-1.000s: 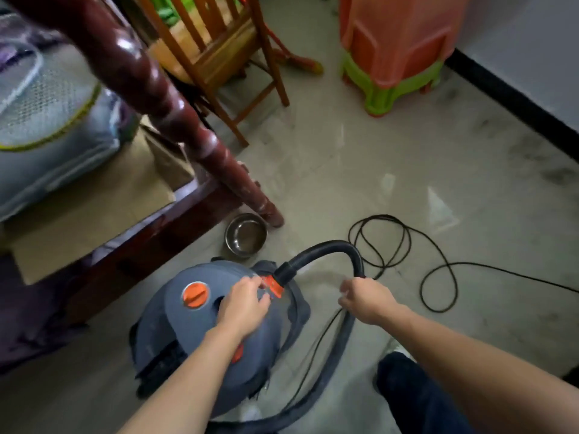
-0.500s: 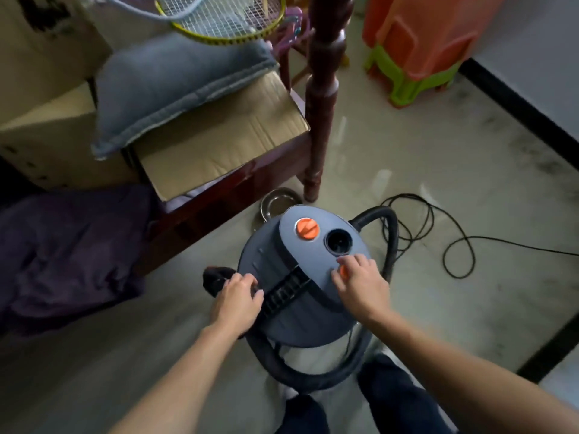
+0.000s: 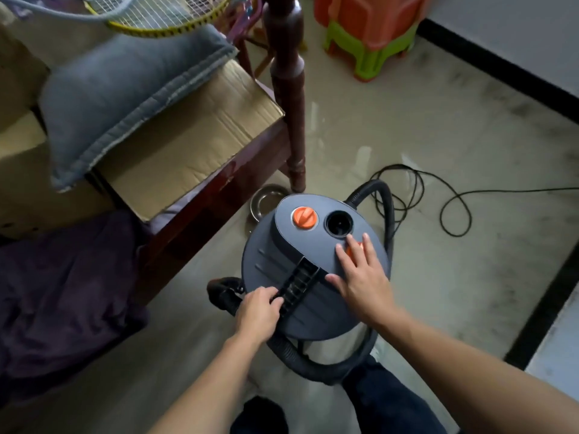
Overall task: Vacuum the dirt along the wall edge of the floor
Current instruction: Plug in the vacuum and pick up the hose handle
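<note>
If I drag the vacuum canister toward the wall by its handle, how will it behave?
The vacuum canister looks bulky, so probably heavy. The hose loops round its base and may snag. The loose power cord will likely trail and tangle.

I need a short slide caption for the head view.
Left hand at the vacuum handle, right hand on its orange button.

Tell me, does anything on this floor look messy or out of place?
Yes. Dark smudges of dirt streak the pale floor along the black wall edge. A black power cord sprawls in loose loops beside the vacuum, where feet could catch it. A metal bowl sits on the floor by the bedpost.
</note>
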`<action>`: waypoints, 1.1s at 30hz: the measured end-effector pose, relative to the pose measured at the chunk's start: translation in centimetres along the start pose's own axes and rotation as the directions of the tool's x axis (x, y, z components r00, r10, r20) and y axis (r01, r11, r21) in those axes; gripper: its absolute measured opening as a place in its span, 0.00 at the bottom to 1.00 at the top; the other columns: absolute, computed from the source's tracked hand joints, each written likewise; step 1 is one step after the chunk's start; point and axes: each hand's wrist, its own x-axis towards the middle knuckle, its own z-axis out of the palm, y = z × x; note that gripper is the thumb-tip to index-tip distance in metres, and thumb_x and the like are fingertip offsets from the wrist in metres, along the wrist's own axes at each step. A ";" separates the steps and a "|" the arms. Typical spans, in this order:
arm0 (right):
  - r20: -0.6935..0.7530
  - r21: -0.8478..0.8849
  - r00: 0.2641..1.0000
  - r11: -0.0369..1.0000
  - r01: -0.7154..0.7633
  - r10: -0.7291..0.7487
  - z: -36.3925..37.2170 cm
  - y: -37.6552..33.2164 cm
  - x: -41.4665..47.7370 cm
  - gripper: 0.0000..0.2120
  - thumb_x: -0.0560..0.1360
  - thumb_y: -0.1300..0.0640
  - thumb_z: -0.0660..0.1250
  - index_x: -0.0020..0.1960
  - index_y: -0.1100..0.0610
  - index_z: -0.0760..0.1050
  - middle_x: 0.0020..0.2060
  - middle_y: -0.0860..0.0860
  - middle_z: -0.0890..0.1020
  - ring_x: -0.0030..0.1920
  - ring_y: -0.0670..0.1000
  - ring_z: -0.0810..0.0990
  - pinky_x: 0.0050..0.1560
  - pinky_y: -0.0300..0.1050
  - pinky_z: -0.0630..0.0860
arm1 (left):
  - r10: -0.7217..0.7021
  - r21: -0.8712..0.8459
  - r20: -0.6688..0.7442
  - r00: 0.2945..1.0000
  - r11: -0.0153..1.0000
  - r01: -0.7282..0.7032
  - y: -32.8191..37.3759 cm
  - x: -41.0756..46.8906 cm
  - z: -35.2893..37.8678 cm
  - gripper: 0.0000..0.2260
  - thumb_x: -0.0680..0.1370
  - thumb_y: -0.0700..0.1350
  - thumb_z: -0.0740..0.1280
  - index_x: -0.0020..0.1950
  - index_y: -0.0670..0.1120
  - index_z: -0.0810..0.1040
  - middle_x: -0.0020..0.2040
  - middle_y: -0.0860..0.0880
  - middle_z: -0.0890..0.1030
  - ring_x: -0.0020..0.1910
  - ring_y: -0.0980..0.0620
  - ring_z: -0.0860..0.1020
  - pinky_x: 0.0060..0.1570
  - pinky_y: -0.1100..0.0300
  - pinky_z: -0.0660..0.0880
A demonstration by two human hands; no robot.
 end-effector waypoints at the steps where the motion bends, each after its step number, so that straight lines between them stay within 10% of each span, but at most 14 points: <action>1: 0.009 0.004 1.000 1.000 -0.009 0.009 0.1 0.1 0.1 0.33 0.79 0.40 0.62 0.78 0.55 0.62 0.80 0.55 0.58 0.80 0.59 0.46 0.76 0.60 0.57 | 0.018 0.016 0.012 1.000 1.000 -0.018 -0.2 0.2 0.1 0.09 0.80 0.49 0.62 0.49 0.45 0.79 0.47 0.47 0.79 0.52 0.44 0.76 0.49 0.51 0.73; 9: -0.164 0.139 0.949 0.959 -0.247 0.268 0.6 -1.2 0.0 0.26 0.78 0.49 0.68 0.74 0.54 0.70 0.80 0.57 0.56 0.79 0.61 0.53 0.78 0.57 0.55 | 0.360 -0.117 0.010 0.933 0.927 -0.356 -3.0 2.0 -1.0 0.13 0.81 0.50 0.61 0.57 0.47 0.81 0.52 0.47 0.80 0.54 0.47 0.77 0.55 0.53 0.72; 14: -0.300 0.343 0.792 0.834 -0.431 0.532 4.8 -6.9 -4.0 0.27 0.79 0.53 0.67 0.76 0.55 0.66 0.79 0.57 0.57 0.79 0.58 0.55 0.75 0.57 0.60 | -0.098 -0.231 -0.292 0.951 0.973 0.029 -10.3 4.3 -1.9 0.07 0.79 0.46 0.63 0.54 0.45 0.76 0.55 0.44 0.75 0.55 0.43 0.75 0.49 0.55 0.69; 18: -0.195 0.443 0.808 0.785 -0.433 0.555 9.5 -11.2 -8.4 0.27 0.77 0.57 0.69 0.74 0.55 0.69 0.77 0.54 0.63 0.76 0.56 0.62 0.72 0.57 0.67 | -0.502 -0.625 0.178 0.847 0.606 0.491 -12.5 8.0 -0.7 0.21 0.79 0.49 0.66 0.66 0.37 0.70 0.61 0.38 0.76 0.59 0.37 0.76 0.60 0.50 0.73; 22: -0.225 0.375 0.839 0.839 -0.394 0.495 12.6 -11.7 -11.4 0.23 0.74 0.61 0.72 0.68 0.57 0.75 0.75 0.54 0.68 0.76 0.55 0.63 0.70 0.54 0.70 | -0.416 -0.790 0.500 0.759 0.139 0.597 -11.6 10.6 1.2 0.19 0.81 0.43 0.64 0.70 0.42 0.66 0.60 0.38 0.75 0.61 0.35 0.75 0.55 0.41 0.75; 33: -0.071 0.447 0.831 0.763 -0.467 0.551 11.4 -10.9 -13.7 0.22 0.76 0.58 0.68 0.69 0.52 0.74 0.76 0.47 0.66 0.70 0.51 0.72 0.56 0.48 0.76 | -0.260 -0.799 0.554 0.791 0.100 0.593 -8.6 4.2 -1.8 0.04 0.76 0.36 0.67 0.47 0.40 0.72 0.46 0.40 0.79 0.44 0.44 0.78 0.50 0.45 0.78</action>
